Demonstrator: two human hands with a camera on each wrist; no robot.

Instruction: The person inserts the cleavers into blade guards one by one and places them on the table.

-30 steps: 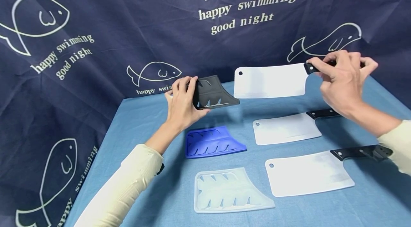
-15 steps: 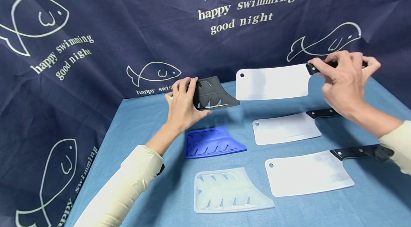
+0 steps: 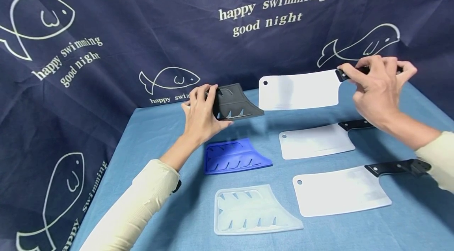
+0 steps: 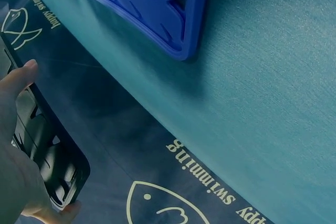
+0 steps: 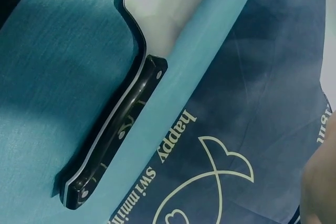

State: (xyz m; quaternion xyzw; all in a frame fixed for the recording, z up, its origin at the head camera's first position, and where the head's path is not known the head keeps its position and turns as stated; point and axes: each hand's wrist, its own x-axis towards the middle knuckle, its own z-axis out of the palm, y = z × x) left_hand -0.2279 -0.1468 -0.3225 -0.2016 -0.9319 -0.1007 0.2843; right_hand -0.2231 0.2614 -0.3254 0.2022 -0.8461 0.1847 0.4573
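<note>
Watching closely, we see the left hand [image 3: 200,120] clamped round the black blade guard [image 3: 232,103], the right hand [image 3: 379,87] pinching the handle [image 3: 342,75] of the raised cleaver [image 3: 298,91], both above the bench's [image 3: 152,132] far side; whether guard and cleaver touch, we can't tell. Any tilt could snag the guard or nick the left fingers [image 3: 211,96]. Our count: three cleavers, three guards, the blue guard [image 3: 234,157] and translucent guard [image 3: 250,209] lying nearer.

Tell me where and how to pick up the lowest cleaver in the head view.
Take the lowest cleaver by its black handle, probably best from above and the right. The handle points right, roughly in line with the blade's far edge, while the broad blade extends toward the viewer. Keep clear of the near long edge, likely the sharp one.
</note>
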